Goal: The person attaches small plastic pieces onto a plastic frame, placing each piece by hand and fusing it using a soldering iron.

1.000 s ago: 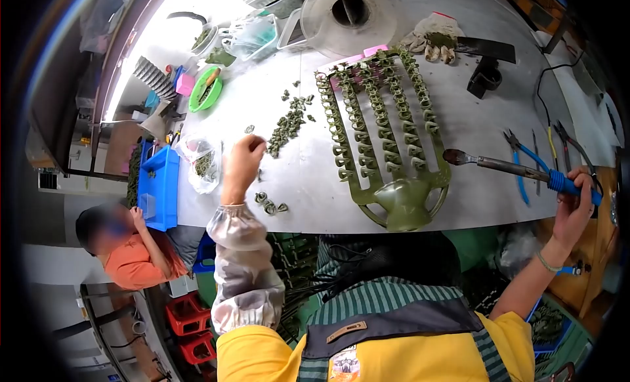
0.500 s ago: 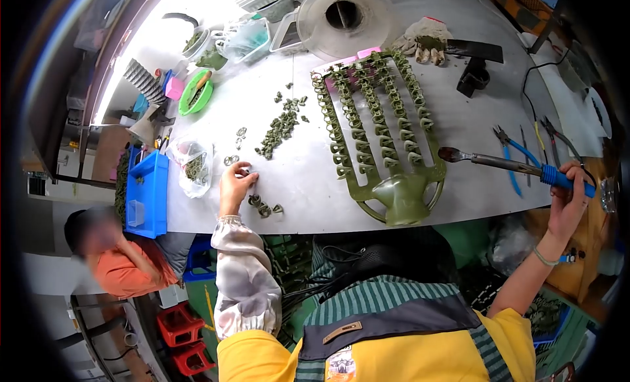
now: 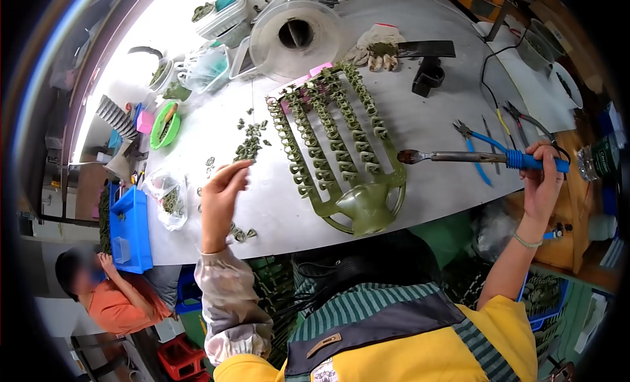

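Note:
My left hand (image 3: 222,199) hovers over the table just below a pile of small dark green pieces (image 3: 248,146). Its thumb and fingers are pinched together; whatever may be between them is hidden. Farther right, my right hand (image 3: 542,180) grips the blue handle of a soldering iron (image 3: 466,157), which is held level with its brown, flat tip pointing left. That tip sits close to the right edge of an olive-green comb-shaped frame (image 3: 365,209). Several prongs of the frame carry rows of small looped green pieces. More loose ring-like pieces (image 3: 241,234) lie beside my left wrist.
Blue-handled cutters (image 3: 478,146) and other pliers lie at the right. A clear round cover (image 3: 296,37), a glove (image 3: 380,42) and a black stand (image 3: 428,70) are at the back. At left are a plastic bag (image 3: 167,201), a blue tray (image 3: 130,228) and a seated person (image 3: 125,303).
My left hand has risen from the loose rings toward the pile of green pieces. The view has shifted, so the frame and table appear farther left. The soldering iron stays in my right hand.

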`<state>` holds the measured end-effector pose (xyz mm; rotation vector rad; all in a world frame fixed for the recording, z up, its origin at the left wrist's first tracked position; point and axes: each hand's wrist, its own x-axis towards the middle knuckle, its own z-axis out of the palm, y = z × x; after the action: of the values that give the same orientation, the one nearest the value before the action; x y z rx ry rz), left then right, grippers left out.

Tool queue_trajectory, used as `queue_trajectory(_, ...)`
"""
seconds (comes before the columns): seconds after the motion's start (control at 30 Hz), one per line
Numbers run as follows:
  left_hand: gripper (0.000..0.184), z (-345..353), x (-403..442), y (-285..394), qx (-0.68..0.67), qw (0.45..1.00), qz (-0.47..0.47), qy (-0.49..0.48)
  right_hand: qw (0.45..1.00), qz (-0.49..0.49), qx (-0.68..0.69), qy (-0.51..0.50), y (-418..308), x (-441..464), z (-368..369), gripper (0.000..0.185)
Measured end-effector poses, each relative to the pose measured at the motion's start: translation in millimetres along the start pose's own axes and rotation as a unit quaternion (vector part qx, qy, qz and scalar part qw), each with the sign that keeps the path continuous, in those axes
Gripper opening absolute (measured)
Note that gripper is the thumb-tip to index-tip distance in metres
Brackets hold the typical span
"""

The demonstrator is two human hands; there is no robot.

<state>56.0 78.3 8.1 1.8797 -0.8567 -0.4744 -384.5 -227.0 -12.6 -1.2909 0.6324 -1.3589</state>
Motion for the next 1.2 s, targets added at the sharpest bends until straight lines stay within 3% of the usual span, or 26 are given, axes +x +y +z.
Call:
queue_trajectory(0.03, 0.022, 24, 0, 17, -0.047, 0.998, -0.024, -0.019, 1.0, 0.001, 0.0, 0.002, 0, 1, 2, 0.018)
queue_trajectory(0.07, 0.019, 48, 1, 31, -0.045, 0.998, 0.016, -0.048, 1.0, 0.003, 0.002, 0.003, 2, 1, 2, 0.018)
queue_trajectory(0.1, 0.017, 70, 5, 35, 0.048, 0.988, 0.127, -0.067, 1.0, 0.004, 0.0, -0.003, 2, 1, 2, 0.018)
queue_trajectory(0.23, 0.017, 137, 9, 82, 0.071, 0.965, 0.207, -0.141, 0.999, 0.01, 0.009, -0.029, 2, 3, 7, 0.019)
queue_trajectory(0.33, 0.015, 165, 22, 78, 0.074, 0.951, 0.267, -0.137, 0.999, 0.011, 0.035, -0.039, 5, 5, 12, 0.019)
queue_trajectory(0.43, 0.015, 178, 34, 78, 0.186, 0.907, 0.363, -0.107, 0.998, 0.017, 0.045, -0.047, 17, 7, 10, 0.019)
queue_trajectory(0.73, 0.016, 199, 47, 66, 0.232, 0.882, 0.401, -0.09, 0.993, 0.06, 0.087, -0.051, 40, 11, 26, 0.019)
queue_trajectory(0.9, 0.011, 199, 49, 66, 0.224, 0.891, 0.382, -0.101, 0.996, 0.034, 0.065, -0.056, 33, 11, 23, 0.019)
queue_trajectory(1.1, 0.018, 194, 47, 70, 0.238, 0.879, 0.402, -0.098, 0.999, 0.013, 0.022, -0.03, 15, 11, -1, 0.019)
queue_trajectory(1.13, 0.025, 187, 48, 74, 0.2, 0.885, 0.407, -0.105, 1.0, 0.008, 0.008, -0.016, 16, 12, -5, 0.019)
queue_trajectory(1.2, 0.024, 151, 43, 83, 0.151, 0.933, 0.317, -0.079, 1.0, 0.003, -0.019, 0.005, 21, 11, -13, 0.02)
